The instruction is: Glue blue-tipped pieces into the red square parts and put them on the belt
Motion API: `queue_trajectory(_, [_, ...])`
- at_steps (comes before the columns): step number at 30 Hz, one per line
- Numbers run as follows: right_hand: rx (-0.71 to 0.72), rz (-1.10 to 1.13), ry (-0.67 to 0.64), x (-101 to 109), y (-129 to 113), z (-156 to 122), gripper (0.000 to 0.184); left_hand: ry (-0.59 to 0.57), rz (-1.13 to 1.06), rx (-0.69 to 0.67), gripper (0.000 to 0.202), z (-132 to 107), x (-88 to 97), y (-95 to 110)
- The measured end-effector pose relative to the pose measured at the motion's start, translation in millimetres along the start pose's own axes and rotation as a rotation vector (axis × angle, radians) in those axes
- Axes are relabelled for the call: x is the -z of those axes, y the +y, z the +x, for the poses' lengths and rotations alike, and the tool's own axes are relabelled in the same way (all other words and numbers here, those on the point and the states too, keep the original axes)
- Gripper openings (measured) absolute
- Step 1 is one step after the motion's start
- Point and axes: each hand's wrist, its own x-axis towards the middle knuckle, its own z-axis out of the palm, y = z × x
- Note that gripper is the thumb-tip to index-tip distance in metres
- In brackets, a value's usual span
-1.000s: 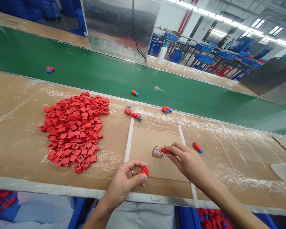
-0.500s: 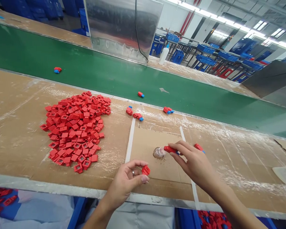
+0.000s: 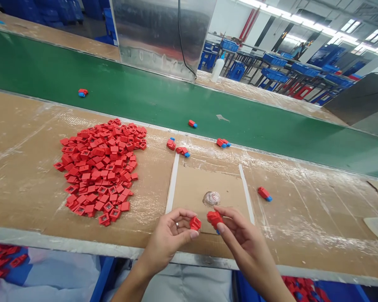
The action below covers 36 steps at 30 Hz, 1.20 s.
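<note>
Between thumb and fingers, my left hand (image 3: 168, 235) pinches a small red plastic block (image 3: 195, 223), its hollow side showing. Close to its right, my right hand (image 3: 241, 235) grips a red-and-blue plastic piece (image 3: 214, 218), red end toward the left block. A small gap separates the two parts. Just beyond them, a whitish glue-like lump (image 3: 211, 198) sits on a cardboard sheet (image 3: 192, 180). A large pile of red blocks (image 3: 101, 167) lies to the left. To the right rests another red-and-blue piece (image 3: 264, 193).
Several red-and-blue pieces (image 3: 182, 151) lie along the bench's far edge. A green conveyor belt (image 3: 138, 92) runs behind, carrying two more pieces (image 3: 192, 123). A white bottle (image 3: 218, 68) stands past it. Below the front edge are blue bins (image 3: 248, 289) with red parts.
My right hand has drawn its red-and-blue piece back from the whitish lump toward my left hand's block. Pieces on the green belt have shifted slightly right.
</note>
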Motion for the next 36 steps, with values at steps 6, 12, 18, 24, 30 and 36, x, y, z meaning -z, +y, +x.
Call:
queue_trajectory(6, [-0.033, 0.16, -0.054, -16.7, 8.3, 0.8, 0.023, -0.054, 0.018, -0.009, 0.028, 0.9, 0.2, -0.1])
queue_trajectory(12, [-0.042, 0.17, -0.089, -16.8, 8.2, -2.4, 0.023, -0.071, 0.01, -0.021, 0.027, 1.6, 0.6, -1.1])
queue_trajectory(18, [0.005, -0.004, -0.115, -13.9, 7.1, -2.0, 0.02, -0.086, 0.01, -0.048, 0.023, -1.0, -0.2, -0.9])
queue_trajectory(24, [0.097, -0.172, -0.082, -19.5, 10.4, -7.7, 0.014, -0.028, 0.05, -0.081, 0.013, 0.9, -3.4, -2.0])
queue_trajectory(30, [0.105, -0.187, -0.078, -26.2, 16.6, -13.3, 0.017, -0.05, 0.033, -0.073, 0.008, -0.3, -4.5, 0.9])
queue_trajectory(36, [0.108, -0.199, -0.071, -31.8, 16.4, -13.3, 0.018, -0.044, 0.09, -0.074, 0.009, -1.5, -1.4, 1.2])
